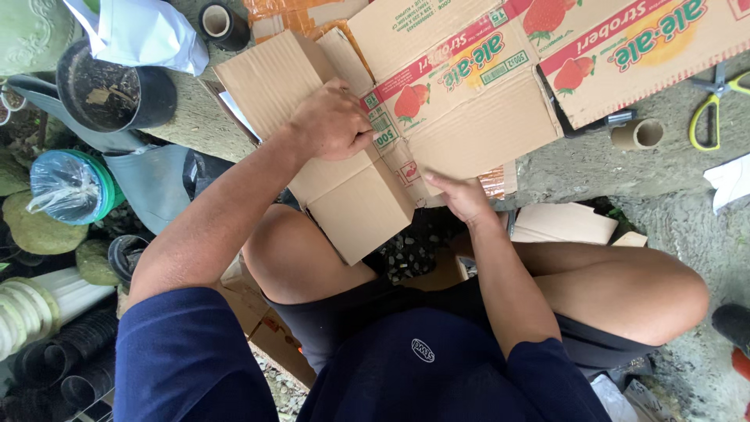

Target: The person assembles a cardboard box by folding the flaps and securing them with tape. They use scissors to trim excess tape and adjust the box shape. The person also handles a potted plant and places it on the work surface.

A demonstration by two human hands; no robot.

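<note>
Left hand [332,121] fingers are clamping and right hand [461,195] fingers are pressing flat on a flattened brown strawberry-print carton [469,129] lying over the knees, black pot [109,94] holding soil nearby.

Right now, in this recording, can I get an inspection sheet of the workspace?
Surface: rough grey ground; the person sits low, knees bent.
Job's things: flattened cardboard box with fruit pictures, flaps spread over the knees.
Clutter: scissors, cardboard tube, tape roll, cardboard scraps.
Grippers: left hand presses knuckles-up on a plain flap; right hand lies flat against the box's near edge.
Cables: nothing seen.
Surroundings: black pot of soil, white bag, green pot covered in plastic, stacked black pots, mossy stones.
</note>
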